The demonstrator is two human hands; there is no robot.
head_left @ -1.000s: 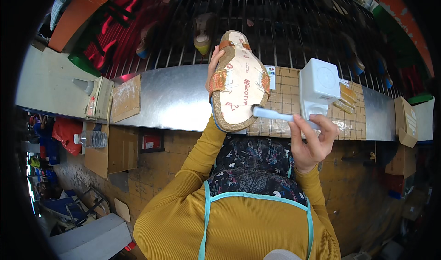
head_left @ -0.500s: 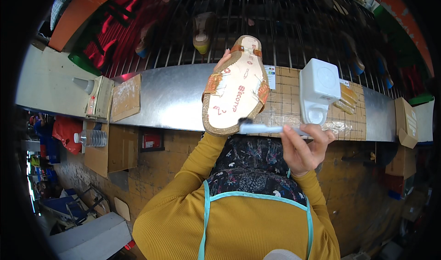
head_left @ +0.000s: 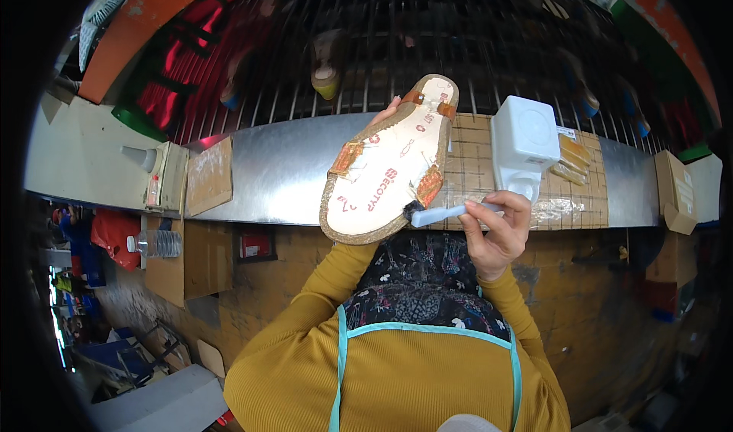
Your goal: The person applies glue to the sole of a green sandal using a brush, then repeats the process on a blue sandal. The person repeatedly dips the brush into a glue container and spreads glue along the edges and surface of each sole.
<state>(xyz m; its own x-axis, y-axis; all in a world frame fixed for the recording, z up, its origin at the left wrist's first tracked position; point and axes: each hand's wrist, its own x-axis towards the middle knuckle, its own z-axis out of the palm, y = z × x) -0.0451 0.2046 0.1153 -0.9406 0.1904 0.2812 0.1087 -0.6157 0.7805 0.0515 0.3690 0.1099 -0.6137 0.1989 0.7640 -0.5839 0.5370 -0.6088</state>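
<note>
Tilted over the near edge of the bench is a sandal (head_left: 389, 176) with its pale underside turned up, a brown rim and orange-brown straps folded onto it. My left hand (head_left: 388, 111) holds it from beneath; only some fingertips show past its left edge, and the rest is hidden by the sandal. In my right hand (head_left: 500, 237), fingers pinch the pale blue handle of a brush (head_left: 443, 214). The brush's dark bristles touch the sandal's right rim, just below the right strap end. A white plastic container (head_left: 527, 134) stands beyond my right hand.
The metal bench (head_left: 271, 169) carries a cardboard mat (head_left: 469, 169), a yellowish packet (head_left: 571, 161) and a cardboard piece (head_left: 210, 176) at left. Behind it run metal bars (head_left: 427, 27) with several shoes. A clear bottle (head_left: 160, 243) lies on a carton at lower left.
The sandal has tipped clockwise, its broad end shifting left and down, its narrow end right. The brush has moved from the broad end's lower rim to the right rim, by the strap.
</note>
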